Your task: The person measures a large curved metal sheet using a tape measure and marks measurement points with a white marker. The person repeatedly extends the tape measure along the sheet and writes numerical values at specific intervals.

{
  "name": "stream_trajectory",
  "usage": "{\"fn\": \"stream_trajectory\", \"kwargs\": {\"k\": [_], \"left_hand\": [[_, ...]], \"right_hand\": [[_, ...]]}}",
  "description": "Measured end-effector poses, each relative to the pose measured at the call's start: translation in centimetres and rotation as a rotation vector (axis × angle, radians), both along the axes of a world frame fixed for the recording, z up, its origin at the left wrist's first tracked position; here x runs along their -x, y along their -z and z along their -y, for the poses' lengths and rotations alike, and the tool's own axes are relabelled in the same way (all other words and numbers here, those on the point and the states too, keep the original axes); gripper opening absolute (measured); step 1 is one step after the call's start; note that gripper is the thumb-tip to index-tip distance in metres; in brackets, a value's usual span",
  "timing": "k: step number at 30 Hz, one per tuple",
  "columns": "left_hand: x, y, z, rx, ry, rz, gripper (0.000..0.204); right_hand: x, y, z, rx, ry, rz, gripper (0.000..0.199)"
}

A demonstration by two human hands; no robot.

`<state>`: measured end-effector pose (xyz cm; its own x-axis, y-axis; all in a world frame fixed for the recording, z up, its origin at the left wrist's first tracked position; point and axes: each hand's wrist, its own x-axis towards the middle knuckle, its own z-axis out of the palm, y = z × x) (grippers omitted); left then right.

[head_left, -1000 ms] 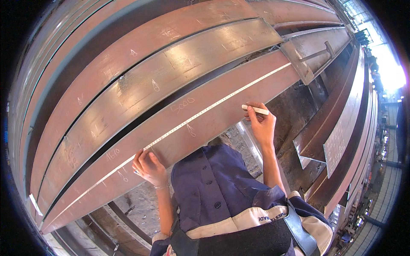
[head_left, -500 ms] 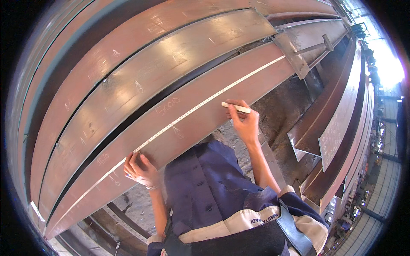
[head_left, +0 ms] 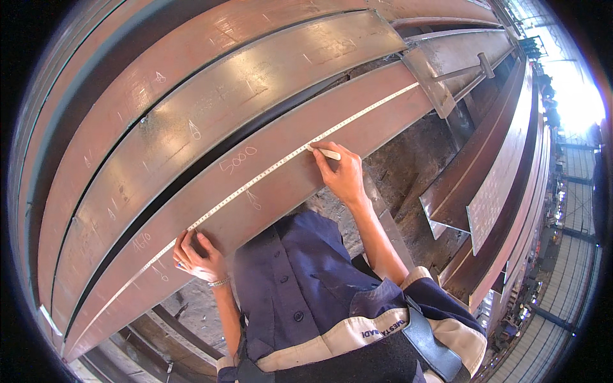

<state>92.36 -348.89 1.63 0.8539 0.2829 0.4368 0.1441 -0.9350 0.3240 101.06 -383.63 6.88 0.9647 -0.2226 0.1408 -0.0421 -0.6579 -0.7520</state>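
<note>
A long white measuring tape [head_left: 281, 163] lies stretched along the reddish-brown steel beam [head_left: 281, 185] in front of me. My left hand [head_left: 199, 256] rests on the beam, its bent fingertips pinning the tape from the near side and the thumb held apart. Between the thumb and fingers of my right hand [head_left: 343, 177] is a short, pale marking stick, like chalk [head_left: 329, 154]. Its tip meets the beam right at the tape's near edge. Handwritten white marks show on the beam on both sides of the tape.
Beyond lies a greyer steel beam [head_left: 255, 80], separated by a dark gap. A hammer [head_left: 469, 69] lies at the far right, near a small steel plate [head_left: 428, 83] lying across the beam. More I-beams [head_left: 488, 166] stand to the right, above the dirty ground.
My right hand has moved left and slightly up the beam, bringing the chalk to the tape. My left hand stays on the tape. The whole view has shifted slightly.
</note>
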Motion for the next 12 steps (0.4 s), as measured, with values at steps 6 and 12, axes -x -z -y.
{"fn": "stream_trajectory", "kwargs": {"k": [6,12], "left_hand": [[-0.07,-0.2,0.07,0.004,0.003,-0.002,0.021],[0.0,-0.21,0.08,0.021,-0.002,-0.006,0.02]], "right_hand": [[-0.22,-0.09,0.01,-0.009,-0.015,0.036,0.016],[-0.18,-0.01,0.01,0.01,-0.03,0.023,0.019]]}}
